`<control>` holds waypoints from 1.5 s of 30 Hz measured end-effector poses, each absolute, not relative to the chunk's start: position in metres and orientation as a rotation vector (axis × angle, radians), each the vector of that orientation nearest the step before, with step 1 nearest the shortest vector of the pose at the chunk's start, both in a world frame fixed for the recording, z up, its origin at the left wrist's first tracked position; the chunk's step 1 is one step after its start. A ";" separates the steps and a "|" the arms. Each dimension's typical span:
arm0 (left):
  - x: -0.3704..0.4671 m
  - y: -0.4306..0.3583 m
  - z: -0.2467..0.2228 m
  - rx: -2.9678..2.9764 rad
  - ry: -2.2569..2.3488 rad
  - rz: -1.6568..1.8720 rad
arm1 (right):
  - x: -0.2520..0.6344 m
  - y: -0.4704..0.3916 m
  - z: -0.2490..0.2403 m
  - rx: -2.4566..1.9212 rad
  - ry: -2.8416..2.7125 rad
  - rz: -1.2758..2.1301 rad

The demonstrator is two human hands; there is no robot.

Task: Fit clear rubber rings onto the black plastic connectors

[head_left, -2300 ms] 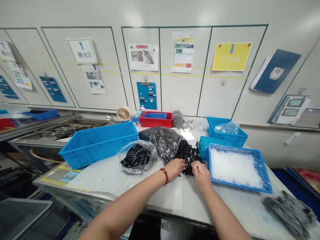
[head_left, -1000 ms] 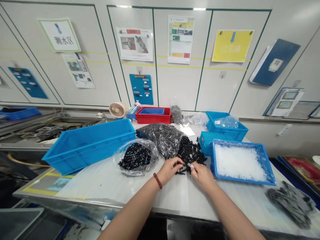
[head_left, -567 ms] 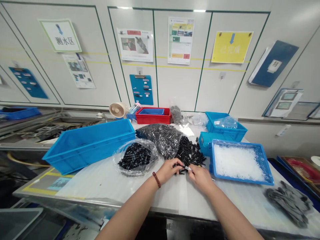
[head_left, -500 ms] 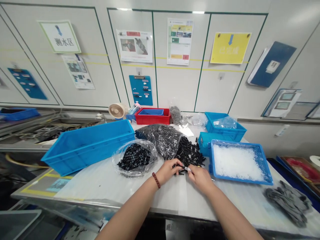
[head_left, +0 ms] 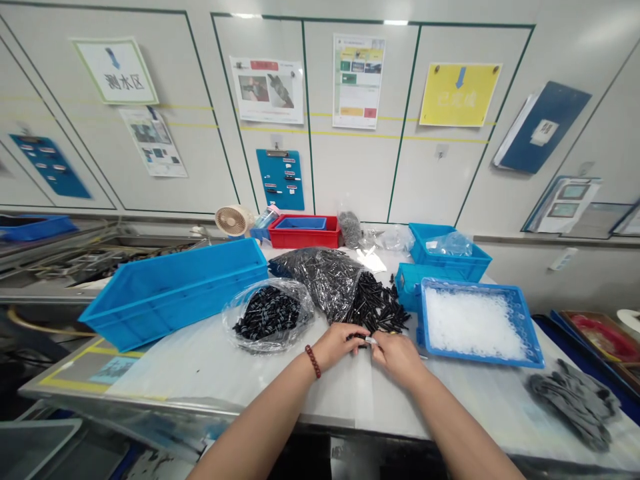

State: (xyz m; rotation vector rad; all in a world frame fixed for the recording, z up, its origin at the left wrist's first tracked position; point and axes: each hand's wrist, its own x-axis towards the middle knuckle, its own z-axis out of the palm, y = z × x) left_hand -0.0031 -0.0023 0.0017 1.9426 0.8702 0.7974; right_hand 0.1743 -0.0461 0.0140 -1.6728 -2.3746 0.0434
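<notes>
My left hand (head_left: 342,344), a beaded bracelet at its wrist, pinches a small black part (head_left: 356,337). Close against it, my right hand (head_left: 396,355) has its fingers closed at a small whitish piece (head_left: 370,340), which meets the end of the black part. A thin light-coloured end (head_left: 423,357) shows beside the right hand; its kind is unclear. Just beyond both hands lies a heap of slim black parts (head_left: 379,301), spilling from a large clear plastic bag (head_left: 320,277). To the left, an open clear bag (head_left: 304,323) holds black parts with grey rings.
A blue tray (head_left: 481,361) of small white translucent rings stands at the right, with grey gloves (head_left: 575,403) nearer the edge. A long blue bin (head_left: 175,293) occupies the left. Behind are a red bin (head_left: 305,239), a fan (head_left: 233,221) and another blue bin (head_left: 450,263).
My hands have come slightly closer together around the black part and the whitish piece. The right fingers now cover more of the whitish piece. The view has shifted a little.
</notes>
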 end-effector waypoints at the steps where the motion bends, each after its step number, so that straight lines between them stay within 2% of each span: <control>1: -0.003 -0.002 0.001 1.947 0.868 0.800 | 0.173 -0.046 0.014 -1.682 -2.372 0.030; 12: -0.002 -0.003 -0.002 1.956 0.869 0.778 | 0.175 -0.045 0.011 -1.743 -2.337 0.001; 22: -0.004 -0.002 0.004 1.899 0.897 0.841 | 0.174 -0.046 0.015 -1.639 -2.310 0.161; 45: -0.004 -0.005 0.007 1.933 0.872 0.848 | 0.174 -0.047 0.017 -1.751 -2.278 0.115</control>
